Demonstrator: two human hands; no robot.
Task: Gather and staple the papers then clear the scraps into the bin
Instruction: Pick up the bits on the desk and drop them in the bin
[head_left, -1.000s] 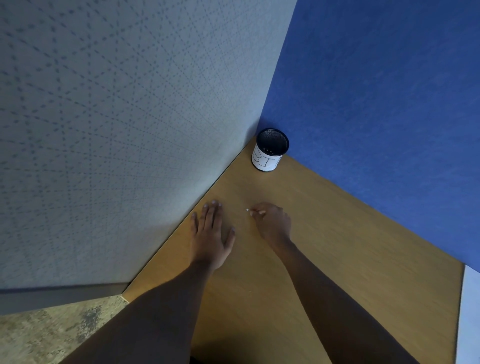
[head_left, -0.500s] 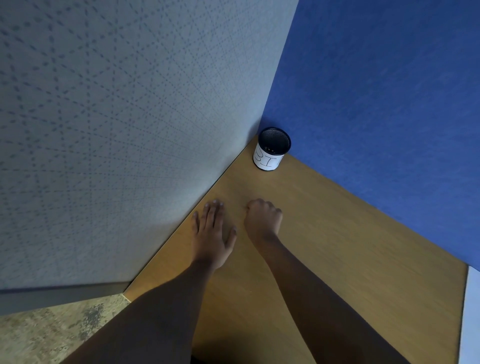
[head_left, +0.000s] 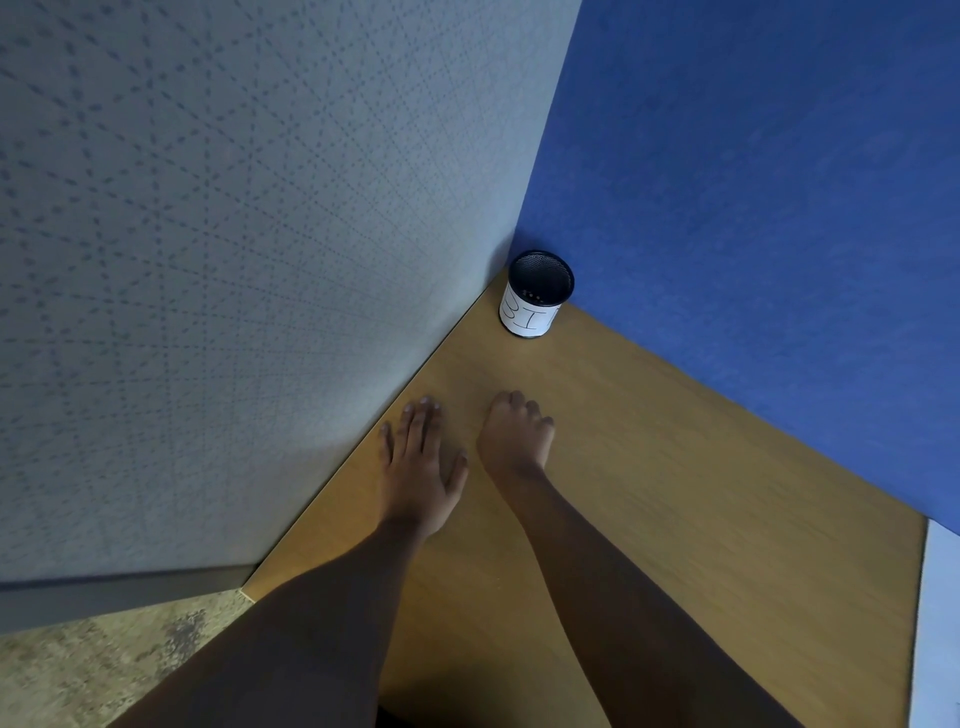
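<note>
A small black mesh bin (head_left: 531, 318) with a white label reading "BI" stands in the far corner of the wooden desk (head_left: 685, 499). My left hand (head_left: 421, 462) lies flat on the desk beside the grey partition, palm down and fingers spread, holding nothing. Just to its right, my right hand (head_left: 514, 436) is curled into a loose fist with the knuckles up, about a hand's length short of the bin. The tiny white scrap it pinched a moment ago is hidden inside the fingers. No papers or stapler are in view.
A grey patterned partition (head_left: 234, 260) walls the desk on the left and a blue partition (head_left: 753, 208) on the right, meeting behind the bin. Speckled floor (head_left: 104, 670) shows at the lower left, and a pale surface (head_left: 940, 623) borders the desk's right edge.
My right hand, which pinched a small white scrap between its fingertips, has curled over it into a fist and shifted slightly left. The left hand has stayed flat.
</note>
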